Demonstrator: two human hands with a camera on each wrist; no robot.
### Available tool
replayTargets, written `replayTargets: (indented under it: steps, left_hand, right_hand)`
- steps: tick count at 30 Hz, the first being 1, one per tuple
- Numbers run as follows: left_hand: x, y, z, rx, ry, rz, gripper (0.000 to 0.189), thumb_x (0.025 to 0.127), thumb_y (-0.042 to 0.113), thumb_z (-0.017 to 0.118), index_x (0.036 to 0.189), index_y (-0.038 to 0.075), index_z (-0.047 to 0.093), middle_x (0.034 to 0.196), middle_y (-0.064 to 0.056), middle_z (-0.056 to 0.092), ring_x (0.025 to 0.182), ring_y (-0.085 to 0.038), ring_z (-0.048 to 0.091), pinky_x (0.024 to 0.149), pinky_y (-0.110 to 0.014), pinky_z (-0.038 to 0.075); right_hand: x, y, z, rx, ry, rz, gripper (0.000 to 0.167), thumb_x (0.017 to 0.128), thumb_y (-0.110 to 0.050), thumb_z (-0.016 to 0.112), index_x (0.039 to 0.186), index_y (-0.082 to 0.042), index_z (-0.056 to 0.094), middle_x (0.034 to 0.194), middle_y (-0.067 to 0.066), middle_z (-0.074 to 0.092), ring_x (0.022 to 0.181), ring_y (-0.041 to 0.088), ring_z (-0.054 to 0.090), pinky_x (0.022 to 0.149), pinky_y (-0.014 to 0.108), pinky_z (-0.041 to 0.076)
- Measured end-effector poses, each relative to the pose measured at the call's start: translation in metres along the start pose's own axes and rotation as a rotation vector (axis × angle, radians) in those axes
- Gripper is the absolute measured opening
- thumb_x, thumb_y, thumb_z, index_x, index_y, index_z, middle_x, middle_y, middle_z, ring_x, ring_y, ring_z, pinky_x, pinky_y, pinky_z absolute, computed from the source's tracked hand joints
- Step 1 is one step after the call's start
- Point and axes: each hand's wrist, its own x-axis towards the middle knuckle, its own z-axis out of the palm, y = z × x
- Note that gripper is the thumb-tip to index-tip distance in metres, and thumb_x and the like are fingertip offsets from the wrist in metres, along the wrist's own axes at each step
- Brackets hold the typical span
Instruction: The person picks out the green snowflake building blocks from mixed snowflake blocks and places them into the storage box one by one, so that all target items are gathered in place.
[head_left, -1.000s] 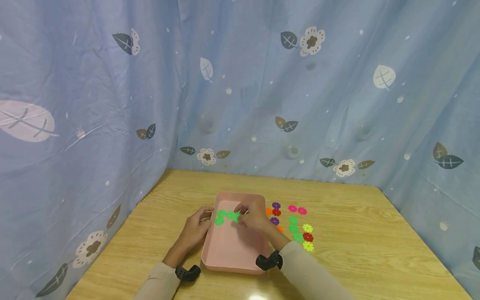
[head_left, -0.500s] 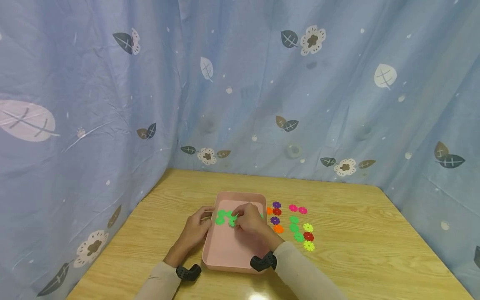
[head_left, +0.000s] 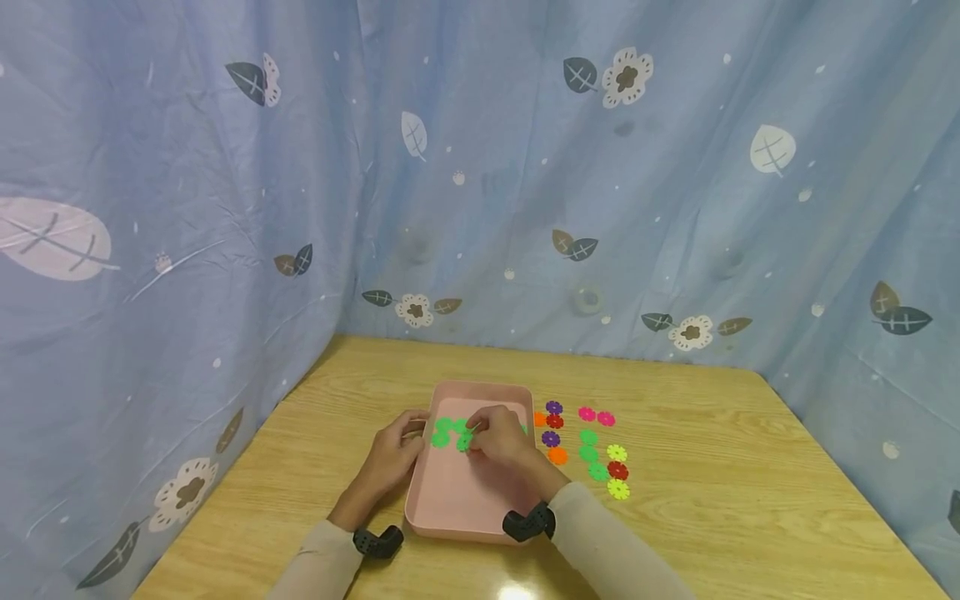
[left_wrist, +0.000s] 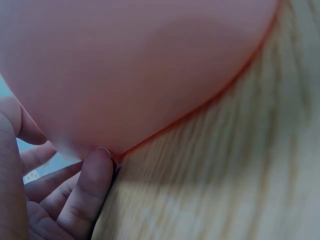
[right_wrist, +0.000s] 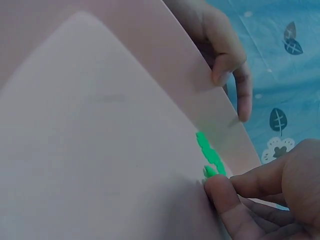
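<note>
R hand (head_left: 498, 435) shifted left vs 1 s ago; pinching bright-green, flower-shaped plastic-looking disc (head_left: 464, 442) in pink rectangular tray (head_left: 465, 518), near matching green discs (head_left: 441, 439). L hand (head_left: 393, 454) relaxed against tray's L wall. IMO: pinch edge only, don't bump neighbours, L steadies.

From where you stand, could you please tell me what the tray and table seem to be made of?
Tray: probably matte plastic, judging by its thin, smooth walls. Table: wood or wood-look laminate, slightly glossy, given its grain and bright reflection.
</note>
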Motion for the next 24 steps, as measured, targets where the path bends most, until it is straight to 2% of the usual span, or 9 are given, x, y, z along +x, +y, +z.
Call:
replayTargets:
  steps: [5, 12, 24]
  left_hand:
    - [-0.0001, -0.0006, 0.0001, -0.018, 0.000, -0.010, 0.042, 0.095, 0.004, 0.052, 0.136, 0.008, 0.059, 0.129, -0.021, 0.066, 0.102, -0.032, 0.073, 0.077, -0.035, 0.061]
    - [0.0007, -0.0005, -0.0003, -0.022, -0.005, -0.008, 0.042, 0.095, 0.005, 0.051, 0.136, 0.007, 0.059, 0.129, -0.021, 0.066, 0.101, -0.031, 0.074, 0.076, -0.035, 0.061]
    - [0.0011, -0.0014, -0.0005, -0.013, -0.005, 0.002, 0.043, 0.095, 0.005, 0.051, 0.137, 0.007, 0.058, 0.128, -0.021, 0.066, 0.100, -0.030, 0.074, 0.077, -0.035, 0.061]
  right_hand:
    - [0.0000, -0.0020, 0.0009, 0.032, 0.002, 0.002, 0.022, 0.084, 0.008, 0.067, 0.106, 0.009, 0.070, 0.080, 0.012, 0.073, 0.063, 0.019, 0.072, 0.060, 0.030, 0.060]
    - [0.0001, -0.0024, 0.0008, 0.065, 0.002, 0.021, 0.023, 0.086, 0.007, 0.065, 0.108, 0.010, 0.069, 0.080, 0.011, 0.073, 0.065, 0.020, 0.073, 0.060, 0.031, 0.060]
    - [-0.0020, -0.0039, -0.0006, 0.064, 0.025, 0.023, 0.019, 0.086, 0.003, 0.068, 0.105, 0.006, 0.071, 0.082, 0.009, 0.071, 0.069, 0.022, 0.074, 0.062, 0.031, 0.059]
